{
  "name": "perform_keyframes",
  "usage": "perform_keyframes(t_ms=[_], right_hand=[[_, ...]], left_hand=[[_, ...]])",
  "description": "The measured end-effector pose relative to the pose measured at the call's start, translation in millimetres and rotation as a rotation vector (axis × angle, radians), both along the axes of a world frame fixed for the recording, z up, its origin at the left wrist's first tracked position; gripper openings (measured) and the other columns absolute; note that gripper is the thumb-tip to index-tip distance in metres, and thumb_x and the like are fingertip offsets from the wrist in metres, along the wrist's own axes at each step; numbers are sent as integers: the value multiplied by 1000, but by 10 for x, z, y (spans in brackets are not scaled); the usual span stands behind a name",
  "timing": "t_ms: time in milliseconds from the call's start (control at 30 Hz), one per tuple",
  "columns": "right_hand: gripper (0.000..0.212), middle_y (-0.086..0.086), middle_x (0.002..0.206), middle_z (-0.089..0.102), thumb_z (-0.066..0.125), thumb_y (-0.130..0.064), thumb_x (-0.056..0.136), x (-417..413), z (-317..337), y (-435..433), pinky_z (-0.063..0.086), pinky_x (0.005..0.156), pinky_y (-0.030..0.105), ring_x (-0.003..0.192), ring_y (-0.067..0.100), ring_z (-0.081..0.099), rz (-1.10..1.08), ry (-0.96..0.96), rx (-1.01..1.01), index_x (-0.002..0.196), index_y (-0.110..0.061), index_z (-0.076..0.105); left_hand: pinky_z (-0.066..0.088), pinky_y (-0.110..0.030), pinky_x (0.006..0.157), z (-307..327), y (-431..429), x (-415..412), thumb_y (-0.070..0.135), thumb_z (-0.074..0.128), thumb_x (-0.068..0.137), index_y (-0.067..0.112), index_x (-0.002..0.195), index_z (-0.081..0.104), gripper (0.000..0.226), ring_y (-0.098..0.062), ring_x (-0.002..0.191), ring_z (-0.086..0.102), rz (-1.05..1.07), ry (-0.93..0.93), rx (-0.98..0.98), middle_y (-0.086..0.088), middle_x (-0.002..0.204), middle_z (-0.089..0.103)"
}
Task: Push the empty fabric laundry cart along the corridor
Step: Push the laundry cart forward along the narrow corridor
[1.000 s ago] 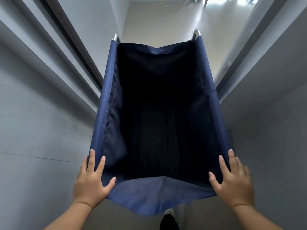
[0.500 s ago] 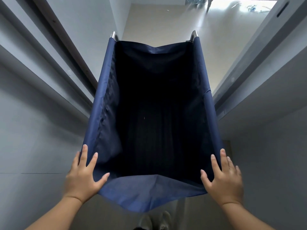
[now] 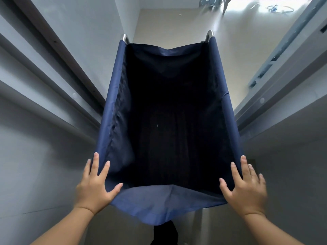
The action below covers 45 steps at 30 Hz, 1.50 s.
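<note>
The navy fabric laundry cart fills the middle of the view, its deep dark inside empty. Two metal frame ends, the left and the right, stick out at its far corners. My left hand lies flat on the near left corner, fingers spread along the side rail and thumb over the near hem. My right hand rests the same way on the near right corner. Neither hand curls around the fabric.
A grey wall with ledges runs close along the cart's left side, and another grey wall along its right. Beyond the cart lies pale floor and a bright opening at the top right. My dark trouser leg shows below the cart.
The cart and I have moved forward along the corridor; more of the pale floor and bright opening ahead shows. Both hands keep their places on the near corners.
</note>
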State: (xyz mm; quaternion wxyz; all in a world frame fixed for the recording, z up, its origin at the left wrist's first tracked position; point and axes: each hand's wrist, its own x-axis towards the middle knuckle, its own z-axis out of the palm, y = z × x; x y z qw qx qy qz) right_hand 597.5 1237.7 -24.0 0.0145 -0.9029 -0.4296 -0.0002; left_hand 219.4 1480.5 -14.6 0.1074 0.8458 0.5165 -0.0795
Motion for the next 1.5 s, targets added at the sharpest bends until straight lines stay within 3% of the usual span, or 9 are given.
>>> perform_keyframes(t_ms=[700, 833, 1200, 1500], right_hand=[[64, 23, 152, 47, 45, -50, 87, 557, -62, 1197, 42, 95, 64, 119, 49, 62, -17, -107, 74, 123, -3, 70], [64, 23, 153, 46, 46, -51, 87, 681, -72, 1377, 41, 96, 64, 120, 49, 61, -18, -107, 68, 123, -3, 69], [66, 23, 156, 42, 44, -52, 87, 1184, -101, 1932, 38, 101, 63, 123, 50, 58, -23, -96, 61, 125, -3, 68], [65, 23, 155, 44, 45, -50, 87, 1600, -66, 2396, 40, 100, 64, 122, 51, 59, -16, -73, 61, 124, -3, 69]], left_hand=[[59, -46, 58, -1, 1317, 598, 85, 21, 81, 19, 136, 58, 93, -40, 144, 35, -39, -5, 19, -8, 167, 19], [59, -45, 57, 20, 1508, 743, 86, 14, 81, 19, 135, 59, 97, -41, 143, 38, -40, 3, 20, -9, 166, 23], [60, -44, 57, 14, 2052, 1223, 74, 44, 73, 18, 135, 60, 85, -41, 143, 39, -39, 4, 11, -9, 166, 22], [59, -43, 56, 6, 2486, 1628, 85, 11, 82, 18, 136, 59, 98, -40, 143, 39, -18, 34, 13, -9, 167, 21]])
